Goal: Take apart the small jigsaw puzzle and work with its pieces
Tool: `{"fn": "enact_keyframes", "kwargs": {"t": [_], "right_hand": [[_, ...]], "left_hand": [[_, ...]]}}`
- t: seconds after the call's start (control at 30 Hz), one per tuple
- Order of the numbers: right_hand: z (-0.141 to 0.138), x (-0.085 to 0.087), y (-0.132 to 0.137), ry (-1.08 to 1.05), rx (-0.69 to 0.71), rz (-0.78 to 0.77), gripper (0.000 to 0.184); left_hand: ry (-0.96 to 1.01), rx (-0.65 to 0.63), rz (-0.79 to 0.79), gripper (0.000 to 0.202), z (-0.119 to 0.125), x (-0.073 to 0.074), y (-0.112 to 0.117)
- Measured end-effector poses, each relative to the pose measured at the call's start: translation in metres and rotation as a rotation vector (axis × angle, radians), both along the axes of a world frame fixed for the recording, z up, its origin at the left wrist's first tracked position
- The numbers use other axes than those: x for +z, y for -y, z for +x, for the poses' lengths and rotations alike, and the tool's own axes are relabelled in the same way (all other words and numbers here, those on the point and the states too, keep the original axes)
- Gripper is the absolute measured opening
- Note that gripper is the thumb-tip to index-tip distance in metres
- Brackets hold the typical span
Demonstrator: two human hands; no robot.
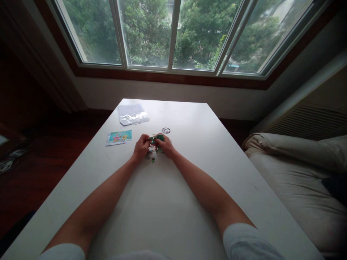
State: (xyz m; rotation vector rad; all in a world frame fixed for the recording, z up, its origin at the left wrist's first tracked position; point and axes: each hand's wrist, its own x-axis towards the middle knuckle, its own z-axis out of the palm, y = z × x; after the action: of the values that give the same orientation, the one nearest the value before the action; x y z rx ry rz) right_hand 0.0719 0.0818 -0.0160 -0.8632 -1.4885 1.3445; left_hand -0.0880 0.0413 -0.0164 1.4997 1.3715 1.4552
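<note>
Both my hands meet at the middle of a white table [189, 187]. My left hand [141, 147] and my right hand [166, 144] have their fingers curled around a small green and red piece [156, 138] held between them. Under the hands lies a little heap of small colourful pieces [151, 154], white, red and green. What the pieces are exactly is too small to tell.
A colourful picture card [119, 137] lies left of the hands. A clear plastic bag on paper [132, 115] sits at the table's far left. A small dark ring [165, 130] lies just beyond the hands. A pale sofa [298, 173] stands at right, a window behind.
</note>
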Motion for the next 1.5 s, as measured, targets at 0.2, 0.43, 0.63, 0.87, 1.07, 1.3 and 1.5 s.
{"fn": "enact_keyframes", "kwargs": {"t": [0.2,0.43,0.63,0.87,1.07,1.3,1.5], "right_hand": [[0.0,-0.001,0.004,0.109,0.006,0.093,0.021],[0.002,-0.004,0.001,0.192,-0.03,0.209,0.014],[0.0,-0.002,0.004,0.122,0.019,0.132,0.02],[0.001,0.005,0.006,0.159,-0.012,0.102,0.019],[0.002,0.002,0.004,0.172,-0.019,0.15,0.019],[0.001,-0.006,-0.001,0.196,-0.015,0.23,0.019],[0.001,-0.009,-0.003,0.179,-0.03,0.252,0.019]], "left_hand": [[-0.023,0.007,-0.003,0.013,0.0,0.006,0.004],[-0.034,0.017,-0.002,0.016,0.001,0.004,0.003],[-0.045,-0.01,-0.012,0.017,-0.001,0.0,0.001],[-0.06,0.042,0.021,0.031,-0.001,0.002,0.001],[-0.151,0.049,0.07,0.052,0.0,0.009,0.005],[-0.25,0.087,0.093,0.02,-0.001,0.007,0.004],[-0.321,0.2,0.061,0.019,-0.009,-0.002,-0.003]]}}
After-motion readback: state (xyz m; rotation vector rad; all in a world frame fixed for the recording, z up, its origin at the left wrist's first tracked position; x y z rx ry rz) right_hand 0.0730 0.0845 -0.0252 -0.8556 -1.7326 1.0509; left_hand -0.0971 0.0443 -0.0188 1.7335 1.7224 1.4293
